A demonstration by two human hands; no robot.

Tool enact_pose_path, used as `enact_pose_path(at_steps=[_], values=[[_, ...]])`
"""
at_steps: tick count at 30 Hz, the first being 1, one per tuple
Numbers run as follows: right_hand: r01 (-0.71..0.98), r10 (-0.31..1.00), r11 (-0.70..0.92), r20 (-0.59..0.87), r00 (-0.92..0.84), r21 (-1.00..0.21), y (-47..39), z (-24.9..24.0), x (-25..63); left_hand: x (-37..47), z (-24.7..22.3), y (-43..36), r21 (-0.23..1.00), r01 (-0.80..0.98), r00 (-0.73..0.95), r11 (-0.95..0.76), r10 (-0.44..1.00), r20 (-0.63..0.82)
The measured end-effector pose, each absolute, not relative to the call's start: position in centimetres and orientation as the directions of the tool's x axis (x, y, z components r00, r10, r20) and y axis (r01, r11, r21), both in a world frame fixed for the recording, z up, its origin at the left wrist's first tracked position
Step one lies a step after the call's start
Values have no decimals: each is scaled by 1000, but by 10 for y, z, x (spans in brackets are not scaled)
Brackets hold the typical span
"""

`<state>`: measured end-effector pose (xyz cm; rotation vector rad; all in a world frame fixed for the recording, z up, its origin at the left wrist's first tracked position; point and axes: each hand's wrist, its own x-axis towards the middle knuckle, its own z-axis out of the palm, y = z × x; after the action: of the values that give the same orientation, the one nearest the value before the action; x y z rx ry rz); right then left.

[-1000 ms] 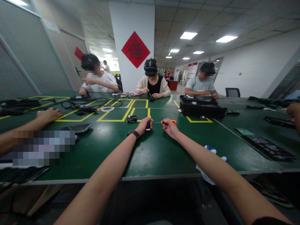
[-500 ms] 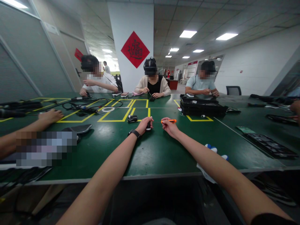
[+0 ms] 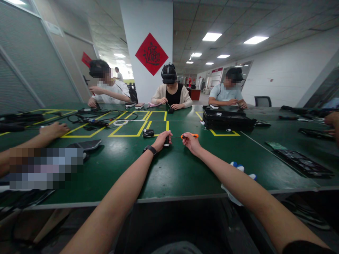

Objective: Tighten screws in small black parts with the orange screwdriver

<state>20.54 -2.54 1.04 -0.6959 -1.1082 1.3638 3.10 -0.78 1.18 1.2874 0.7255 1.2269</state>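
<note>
A green surface (image 3: 180, 176) spans the frame; at its centre, a black cylindrical part (image 3: 166, 142) is gripped by the left hand (image 3: 163, 140), an orange screwdriver (image 3: 194, 135) by the right hand (image 3: 190, 141).

Includes 1 screwdriver (image 3: 195, 135), orange and black at the handle; lies roughly level in the right hand (image 3: 191, 143), thin shaft toward the left hand (image 3: 162, 140). Includes 1 black piece (image 3: 166, 142), whitish at the base; stands roughly upright in the left hand, partly hidden.
</note>
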Motion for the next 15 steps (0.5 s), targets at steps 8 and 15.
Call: enact_pose_path(at_steps=[8, 15], values=[[-454, 967, 111, 202, -156, -884, -25, 11, 207, 30, 13, -8, 950, -277, 267, -144, 938, 220], [-410, 951, 172, 259, -168, -896, -30, 15, 206, 30, 13, -9, 954, -266, 253, -137, 945, 207]])
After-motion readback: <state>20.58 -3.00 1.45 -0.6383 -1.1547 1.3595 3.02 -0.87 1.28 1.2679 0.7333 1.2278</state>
